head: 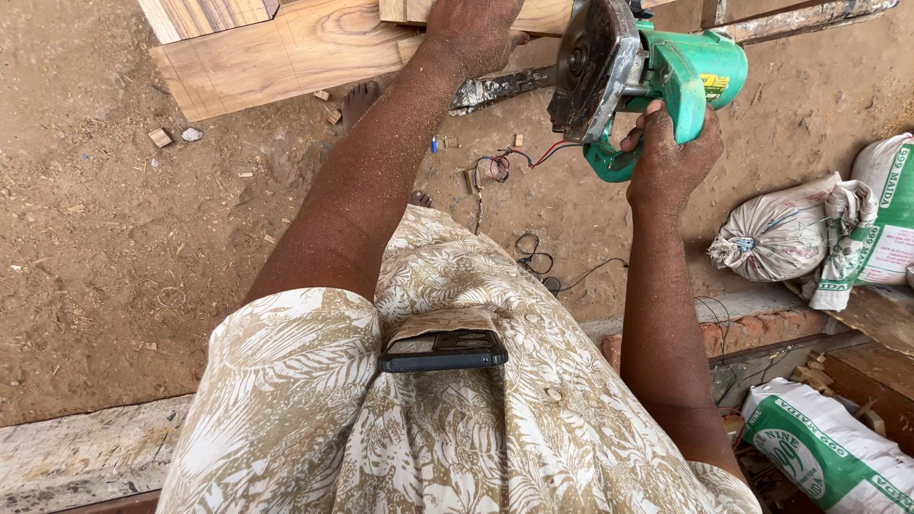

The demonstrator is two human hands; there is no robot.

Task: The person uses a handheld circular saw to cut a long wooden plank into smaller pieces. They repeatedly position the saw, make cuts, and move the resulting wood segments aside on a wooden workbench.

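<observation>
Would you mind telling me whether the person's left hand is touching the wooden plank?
Touching. The head view shows the left hand pressed flat on the wooden plank, fingers spread over its surface with no gap.

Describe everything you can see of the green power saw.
The green power saw is a handheld circular saw with a green plastic body and handle and a worn, dusty grey metal blade guard facing the camera. The right hand grips its handle from below, holding it in the air just right of the wooden planks, where the left hand rests. Its top is cut off by the frame.
</observation>
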